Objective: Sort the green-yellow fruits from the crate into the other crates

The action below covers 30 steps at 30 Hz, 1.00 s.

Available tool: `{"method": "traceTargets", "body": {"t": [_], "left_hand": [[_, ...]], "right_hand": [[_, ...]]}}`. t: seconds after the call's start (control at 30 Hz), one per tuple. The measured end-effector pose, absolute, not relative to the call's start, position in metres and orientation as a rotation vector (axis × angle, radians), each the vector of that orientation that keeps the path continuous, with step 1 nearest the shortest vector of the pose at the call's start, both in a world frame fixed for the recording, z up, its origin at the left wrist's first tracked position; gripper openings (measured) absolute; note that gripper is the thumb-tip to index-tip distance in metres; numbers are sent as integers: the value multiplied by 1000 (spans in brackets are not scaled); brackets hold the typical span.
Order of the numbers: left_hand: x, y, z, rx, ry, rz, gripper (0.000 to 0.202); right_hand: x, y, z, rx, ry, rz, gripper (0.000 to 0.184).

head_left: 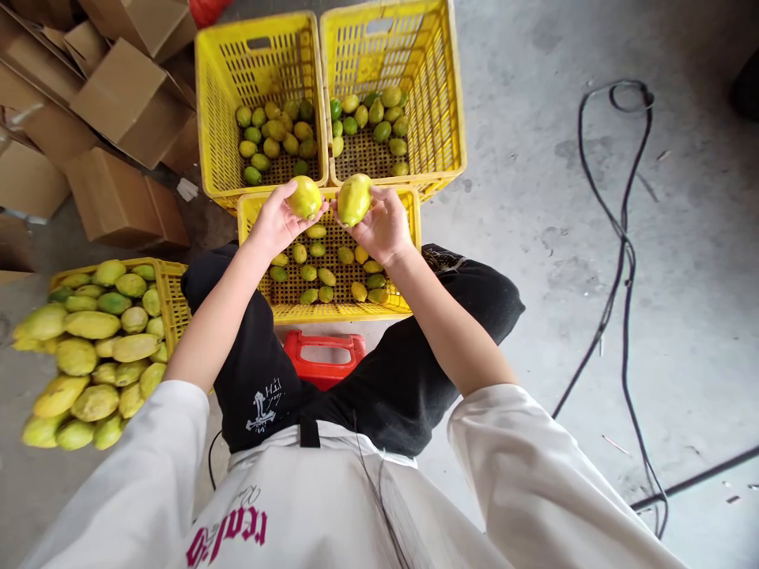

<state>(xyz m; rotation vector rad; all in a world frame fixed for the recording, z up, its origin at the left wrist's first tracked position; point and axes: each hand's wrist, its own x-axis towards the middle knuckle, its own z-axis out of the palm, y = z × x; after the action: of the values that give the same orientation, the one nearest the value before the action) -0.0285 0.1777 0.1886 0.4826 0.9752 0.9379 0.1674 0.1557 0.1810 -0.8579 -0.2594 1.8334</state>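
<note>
My left hand [273, 223] is closed around a round yellow-green fruit [304, 197]. My right hand [383, 227] grips a second, slightly longer yellow-green fruit [354, 199]. Both are held side by side over the near yellow crate [252, 207], which has a thin layer of fruit on its bottom. I am seated with my knees on either side of that crate.
Two more yellow crates, far left [209, 118] and far right [451, 103], each hold some green and yellow fruit. A crate heaped with fruit [171, 304] stands at my left. A red stool [325, 357] is under me. Cardboard boxes [118, 103] lie back left; black cable [622, 261] runs across the floor at right.
</note>
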Motion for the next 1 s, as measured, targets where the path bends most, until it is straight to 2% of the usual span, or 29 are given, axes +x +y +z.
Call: {"method": "traceTargets", "body": {"t": [0.17, 0.3, 0.53, 0.73, 0.87, 1.0], "left_hand": [[-30, 175, 187, 452, 1009, 952, 31], [-27, 174, 189, 436, 1027, 954, 25], [-24, 174, 192, 475, 982, 913, 31], [-24, 174, 196, 485, 953, 882, 31], [-26, 173, 189, 520, 987, 850, 31], [-27, 171, 188, 518, 1005, 840, 32]], "right_hand": [[166, 153, 178, -911, -297, 1860, 8], [172, 155, 170, -898, -392, 1898, 22], [176, 158, 167, -751, -452, 1868, 36], [175, 159, 174, -691, -394, 1903, 30], [176, 157, 177, -805, -466, 1881, 34], [175, 155, 170, -878, -429, 1843, 29]]}}
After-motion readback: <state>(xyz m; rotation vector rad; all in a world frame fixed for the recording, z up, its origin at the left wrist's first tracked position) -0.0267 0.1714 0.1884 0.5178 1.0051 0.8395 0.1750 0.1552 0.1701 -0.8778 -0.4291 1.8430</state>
